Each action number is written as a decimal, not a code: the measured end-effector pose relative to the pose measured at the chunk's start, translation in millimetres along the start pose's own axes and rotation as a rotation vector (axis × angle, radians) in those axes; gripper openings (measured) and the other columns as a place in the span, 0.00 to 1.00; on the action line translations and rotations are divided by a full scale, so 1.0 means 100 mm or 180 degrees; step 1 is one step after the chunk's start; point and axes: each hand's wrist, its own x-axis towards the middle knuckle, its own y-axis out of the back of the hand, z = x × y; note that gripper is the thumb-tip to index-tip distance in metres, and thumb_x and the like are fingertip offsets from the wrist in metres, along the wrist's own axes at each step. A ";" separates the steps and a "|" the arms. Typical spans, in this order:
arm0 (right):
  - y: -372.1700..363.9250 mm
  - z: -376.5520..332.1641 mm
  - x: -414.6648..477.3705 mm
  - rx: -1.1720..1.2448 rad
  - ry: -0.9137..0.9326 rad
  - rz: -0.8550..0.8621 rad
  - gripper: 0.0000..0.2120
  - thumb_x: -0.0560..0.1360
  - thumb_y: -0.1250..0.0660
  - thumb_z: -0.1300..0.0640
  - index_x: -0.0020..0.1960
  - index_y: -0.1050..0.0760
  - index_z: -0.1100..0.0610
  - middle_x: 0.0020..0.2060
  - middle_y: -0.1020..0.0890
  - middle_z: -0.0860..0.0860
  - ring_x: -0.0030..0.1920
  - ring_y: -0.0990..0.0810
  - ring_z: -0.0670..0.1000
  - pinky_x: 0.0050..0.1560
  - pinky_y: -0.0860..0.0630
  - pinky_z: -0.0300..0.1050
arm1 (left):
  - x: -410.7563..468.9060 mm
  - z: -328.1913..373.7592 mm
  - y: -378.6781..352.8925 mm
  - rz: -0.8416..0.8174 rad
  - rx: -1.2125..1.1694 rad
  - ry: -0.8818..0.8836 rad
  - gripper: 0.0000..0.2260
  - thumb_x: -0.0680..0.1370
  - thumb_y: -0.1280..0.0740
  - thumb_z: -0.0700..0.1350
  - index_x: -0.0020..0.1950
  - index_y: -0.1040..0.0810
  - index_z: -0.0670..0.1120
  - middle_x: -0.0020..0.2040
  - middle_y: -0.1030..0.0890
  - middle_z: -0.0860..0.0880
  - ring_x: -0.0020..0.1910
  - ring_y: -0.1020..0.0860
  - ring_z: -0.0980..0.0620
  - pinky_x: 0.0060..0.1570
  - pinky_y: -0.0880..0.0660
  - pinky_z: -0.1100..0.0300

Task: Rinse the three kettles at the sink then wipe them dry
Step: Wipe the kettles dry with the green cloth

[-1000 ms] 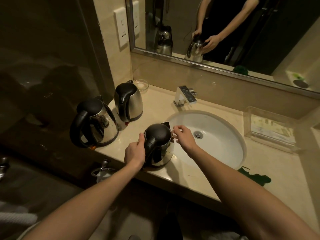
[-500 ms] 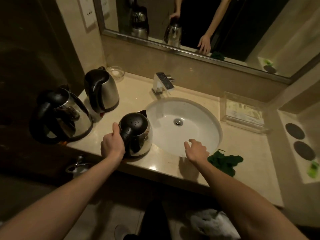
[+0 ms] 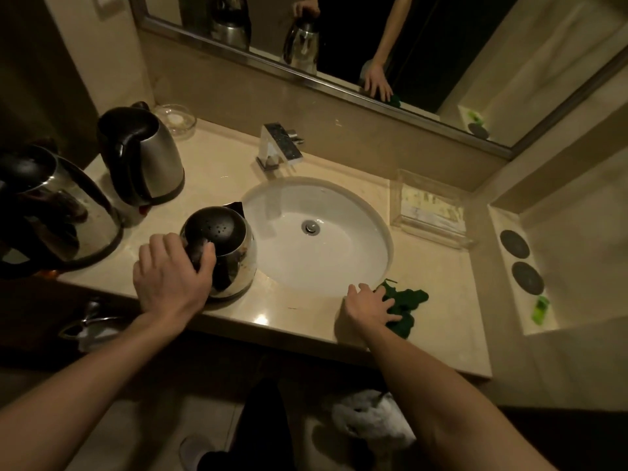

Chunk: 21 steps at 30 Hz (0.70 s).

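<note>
A small steel kettle (image 3: 234, 246) with a black lid stands on the counter just left of the white sink (image 3: 339, 266). My left hand (image 3: 170, 273) grips its black handle. Two larger steel kettles stand further left: one (image 3: 146, 158) at the back and one (image 3: 51, 212) at the left edge. My right hand (image 3: 368, 305) lies flat, fingers spread, on a crumpled green cloth (image 3: 404, 307) at the sink's front right rim. The chrome tap (image 3: 278, 147) is behind the sink, with no water running.
A clear plastic tray (image 3: 431, 212) sits right of the sink, and a glass dish (image 3: 175, 119) at the back left. A ledge on the right holds two dark round coasters (image 3: 520, 263) and a green bottle (image 3: 540, 311). A mirror (image 3: 339, 35) spans the back wall.
My right hand left the small kettle's lid, crossed the front of the sink and now rests on the green cloth. My left hand stayed on the kettle's handle.
</note>
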 end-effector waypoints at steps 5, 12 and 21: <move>-0.02 -0.01 0.00 0.0063 -0.0009 -0.0008 0.22 0.82 0.51 0.44 0.71 0.30 0.47 0.76 0.40 0.57 0.76 0.47 0.66 0.71 0.58 0.77 | -0.03 0.42 -0.05 0.0069 -0.0251 -0.1104 0.20 0.78 0.44 0.58 0.46 0.27 0.41 0.44 0.26 0.41 0.42 0.29 0.42 0.43 0.30 0.47; 0.08 0.10 0.00 0.0159 -0.0079 -0.0060 0.23 0.82 0.51 0.45 0.72 0.30 0.49 0.78 0.42 0.57 0.77 0.50 0.67 0.72 0.57 0.77 | -0.25 1.04 -0.40 -0.0472 -0.0387 -0.1551 0.20 0.78 0.44 0.60 0.44 0.25 0.45 0.41 0.24 0.46 0.39 0.25 0.43 0.43 0.28 0.49; 0.12 0.24 0.05 0.0346 -0.0053 -0.0334 0.25 0.82 0.51 0.40 0.75 0.32 0.47 0.81 0.53 0.53 0.79 0.58 0.67 0.71 0.54 0.77 | -0.35 1.29 -0.55 -0.1109 -0.0084 -0.1602 0.28 0.77 0.55 0.64 0.49 0.25 0.45 0.45 0.24 0.47 0.44 0.26 0.44 0.47 0.32 0.50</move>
